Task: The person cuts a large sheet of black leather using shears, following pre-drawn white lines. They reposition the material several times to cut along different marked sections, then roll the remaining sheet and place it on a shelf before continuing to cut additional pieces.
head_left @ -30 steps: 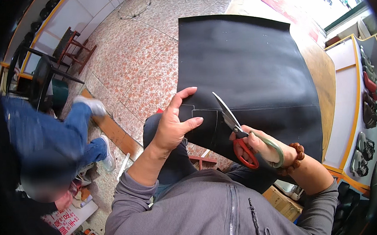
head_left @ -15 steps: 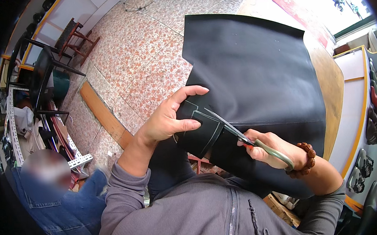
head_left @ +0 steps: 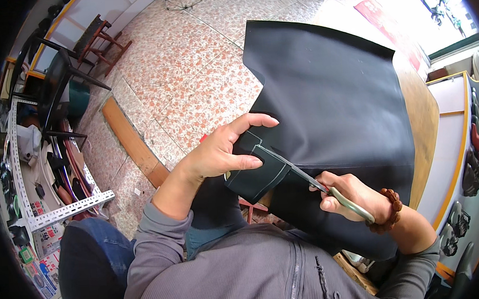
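Note:
A large black sheet (head_left: 336, 98), looking like leather or vinyl, lies across my lap and over a wooden table. Pale lines outline a shape on its left part. My left hand (head_left: 212, 154) grips that part, thumb on top and index finger stretched along the surface; its other fingers are hidden beneath. In my right hand (head_left: 351, 191) are scissors with green handles (head_left: 350, 204). Their blades look nearly together, lying along a marked line at the sheet and pointing toward my left hand. A brown beaded bracelet (head_left: 388, 211) circles my right wrist.
The table's wooden edge (head_left: 423, 109) shows on the right, beside shelving (head_left: 454, 129) with small items. At left stand a black chair (head_left: 59, 79), a small wooden stool (head_left: 99, 45) and a white metal rack (head_left: 71, 211). A person's denim clothing (head_left: 110, 242) is close at lower left.
The scissor blades, apart earlier, have come together. My left hand and the marked part of the sheet appear slightly farther right. The person at lower left has changed position.

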{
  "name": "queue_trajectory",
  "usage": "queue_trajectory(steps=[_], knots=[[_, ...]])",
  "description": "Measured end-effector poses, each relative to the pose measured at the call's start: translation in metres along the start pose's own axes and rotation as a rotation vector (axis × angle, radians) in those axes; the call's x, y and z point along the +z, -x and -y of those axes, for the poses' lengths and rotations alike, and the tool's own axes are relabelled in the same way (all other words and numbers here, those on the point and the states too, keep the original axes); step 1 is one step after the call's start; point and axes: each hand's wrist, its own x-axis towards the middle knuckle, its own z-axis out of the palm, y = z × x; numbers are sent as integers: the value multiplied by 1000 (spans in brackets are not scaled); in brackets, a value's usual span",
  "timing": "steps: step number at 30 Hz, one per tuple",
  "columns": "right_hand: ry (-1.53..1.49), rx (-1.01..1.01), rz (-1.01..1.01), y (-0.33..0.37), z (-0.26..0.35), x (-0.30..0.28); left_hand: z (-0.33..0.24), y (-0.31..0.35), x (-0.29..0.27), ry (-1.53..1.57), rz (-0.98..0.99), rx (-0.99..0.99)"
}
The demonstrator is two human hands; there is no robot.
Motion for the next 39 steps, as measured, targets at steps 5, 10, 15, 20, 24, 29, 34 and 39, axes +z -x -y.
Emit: queue_trajectory(steps=[5, 10, 15, 20, 24, 29, 34, 39], knots=[[14, 7, 14, 0, 1, 0, 3, 1, -1, 6, -5, 19], [-65, 10, 49, -5, -1, 5, 6, 1, -3, -28, 0, 22], [-105, -14, 40, -7, -1, 7, 7, 1, -4, -13, 8, 33], [-67, -15, 14, -8, -2, 9, 7, 0, -5, -62, 13, 85], [-44, -6, 6, -8, -2, 8, 7, -1, -7, -105, 10, 125], [8, -18, -15, -9, -2, 7, 8, 1, -8, -73, 18, 92], [39, -22, -19, -9, -1, 7, 12, 1, -11, -161, 27, 162], [67, -21, -26, -9, 2, 7, 14, 1, -12, -120, 43, 151]])
